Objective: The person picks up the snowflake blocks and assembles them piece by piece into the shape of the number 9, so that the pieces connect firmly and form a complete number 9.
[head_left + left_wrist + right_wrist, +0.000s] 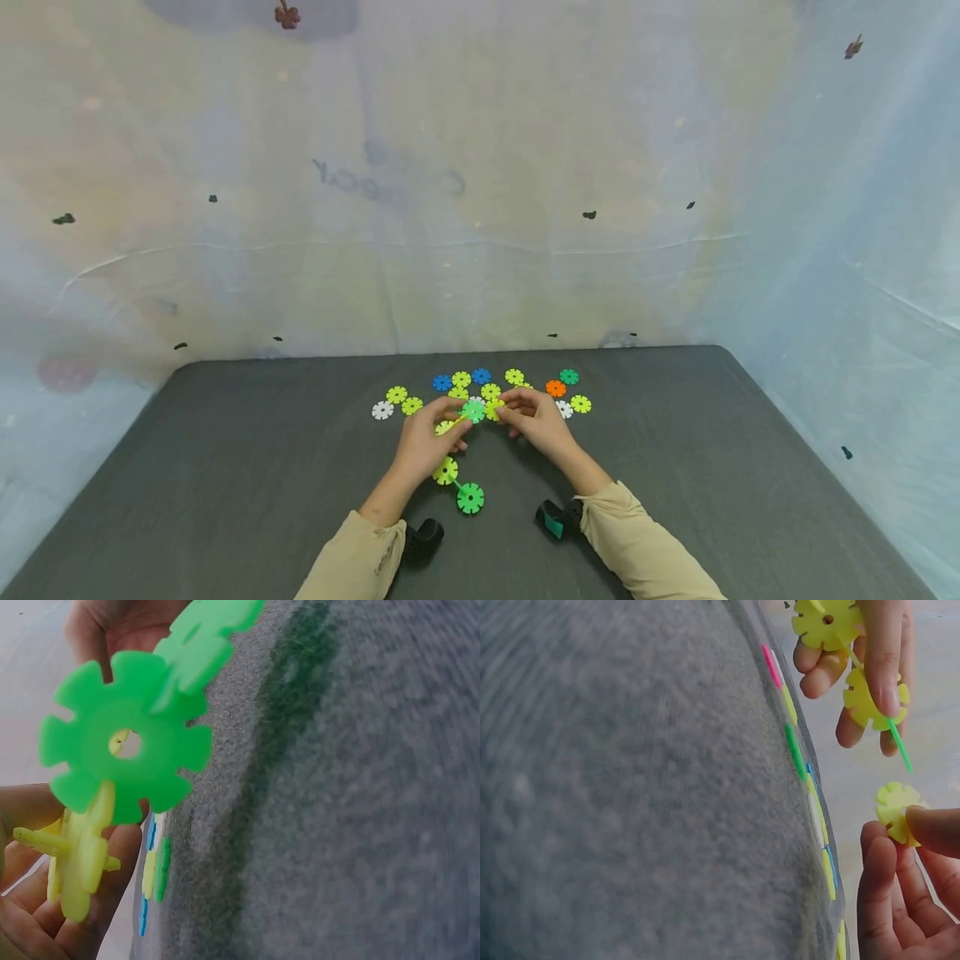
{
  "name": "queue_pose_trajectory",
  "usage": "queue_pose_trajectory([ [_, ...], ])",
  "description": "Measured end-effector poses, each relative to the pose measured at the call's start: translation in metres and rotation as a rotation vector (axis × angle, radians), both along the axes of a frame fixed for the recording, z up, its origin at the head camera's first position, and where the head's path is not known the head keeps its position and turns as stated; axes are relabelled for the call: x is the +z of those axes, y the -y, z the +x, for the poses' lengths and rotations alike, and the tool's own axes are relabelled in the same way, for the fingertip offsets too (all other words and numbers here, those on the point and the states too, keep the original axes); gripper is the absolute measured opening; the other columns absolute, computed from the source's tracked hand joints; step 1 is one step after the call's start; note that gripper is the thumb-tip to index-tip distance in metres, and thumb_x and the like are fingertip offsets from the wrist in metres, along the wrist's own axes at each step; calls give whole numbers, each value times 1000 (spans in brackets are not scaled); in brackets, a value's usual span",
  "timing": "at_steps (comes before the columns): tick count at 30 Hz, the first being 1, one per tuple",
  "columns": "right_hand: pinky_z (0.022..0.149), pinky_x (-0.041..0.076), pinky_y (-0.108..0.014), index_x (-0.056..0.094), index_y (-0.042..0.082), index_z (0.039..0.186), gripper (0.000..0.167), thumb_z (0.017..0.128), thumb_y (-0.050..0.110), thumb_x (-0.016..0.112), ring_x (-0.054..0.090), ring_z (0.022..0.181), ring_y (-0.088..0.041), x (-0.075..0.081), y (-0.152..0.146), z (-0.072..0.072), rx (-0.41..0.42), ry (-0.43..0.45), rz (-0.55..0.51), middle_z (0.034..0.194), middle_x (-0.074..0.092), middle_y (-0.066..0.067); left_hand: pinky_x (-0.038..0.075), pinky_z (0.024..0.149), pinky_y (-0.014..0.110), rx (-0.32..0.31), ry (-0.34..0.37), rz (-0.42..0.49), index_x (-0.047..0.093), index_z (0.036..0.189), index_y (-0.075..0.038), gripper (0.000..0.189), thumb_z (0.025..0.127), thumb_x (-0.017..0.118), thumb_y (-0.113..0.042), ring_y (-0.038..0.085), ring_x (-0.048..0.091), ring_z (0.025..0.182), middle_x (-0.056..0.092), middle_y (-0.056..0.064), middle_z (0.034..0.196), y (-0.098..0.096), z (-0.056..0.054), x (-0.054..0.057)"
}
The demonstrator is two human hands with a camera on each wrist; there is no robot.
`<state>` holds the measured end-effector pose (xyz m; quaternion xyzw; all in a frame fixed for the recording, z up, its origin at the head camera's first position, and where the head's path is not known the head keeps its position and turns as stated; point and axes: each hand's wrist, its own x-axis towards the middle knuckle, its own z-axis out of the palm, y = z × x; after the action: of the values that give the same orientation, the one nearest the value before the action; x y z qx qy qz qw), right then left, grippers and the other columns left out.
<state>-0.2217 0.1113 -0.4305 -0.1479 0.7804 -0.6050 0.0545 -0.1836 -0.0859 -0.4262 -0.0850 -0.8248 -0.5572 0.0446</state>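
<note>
My left hand pinches a chain of notched plastic discs. Yellow discs join end to end by their slots, and a green disc hangs at the near end. At the far end, by the left fingertips, is another green disc, edge-on in the right wrist view. Between thumb and fingers, my right hand pinches a single yellow disc, a short gap from that green one. A large green disc fills the left wrist view's foreground and partly covers the hands behind it.
Loose discs lie flat toward the table's back: blue, white, orange, green and several yellow ones. The dark grey table ends at a pale sheet. Black straps sit at both wrists.
</note>
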Motion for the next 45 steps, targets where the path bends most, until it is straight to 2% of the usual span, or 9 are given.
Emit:
queue_pose_trajectory([
  [5,62,57,-43,61,-11,109,22,91,2,62,62,84,-48,1,1,1,9,-7,-12,92,64,-30,56,54,28,-1,-3,17,65,118,-6,31,88,69,-9,22,68,58,70,20,100,-1,0,0],
  [13,61,56,-32,63,-6,108,23,91,9,65,65,81,-39,0,0,4,1,-40,-20,93,65,-24,56,54,30,2,7,24,64,119,-5,31,88,69,-10,22,68,57,69,21,102,0,-2,0],
  [19,63,57,-34,66,-4,106,21,91,11,66,64,86,-41,-1,-2,5,31,-67,-29,98,66,-25,56,54,29,-2,7,24,64,119,-4,32,88,69,-10,22,68,58,69,23,104,1,-2,0],
  [25,65,58,-37,69,-4,104,19,90,9,67,65,83,-37,-1,-2,6,57,-113,-19,99,67,-23,56,54,30,4,11,18,65,119,-3,31,88,69,-11,22,68,58,69,22,104,0,-1,1],
  [29,68,58,-42,68,-8,101,16,89,3,65,66,79,-37,8,1,12,50,-151,-14,97,67,-26,57,55,30,-1,23,30,65,119,-2,31,88,69,-10,23,69,60,69,22,104,-2,1,4],
  [35,67,58,-44,70,-10,94,11,86,-2,68,67,66,-21,25,7,22,-23,-197,-16,86,69,-25,58,58,32,-21,2,82,64,117,2,30,88,68,-7,28,70,63,68,24,104,-5,4,10],
  [38,66,57,-44,71,-7,92,10,85,-1,69,67,65,-18,20,8,19,-55,-189,-21,85,70,-23,58,58,33,-23,-13,93,65,116,3,29,88,68,-5,30,70,64,68,24,103,-6,4,12],
  [45,69,58,-39,70,-4,98,16,87,7,69,67,73,-28,11,7,12,-44,-166,-51,91,69,-23,59,64,36,37,33,102,63,118,1,32,88,69,-8,31,71,71,69,21,99,-9,5,15],
])
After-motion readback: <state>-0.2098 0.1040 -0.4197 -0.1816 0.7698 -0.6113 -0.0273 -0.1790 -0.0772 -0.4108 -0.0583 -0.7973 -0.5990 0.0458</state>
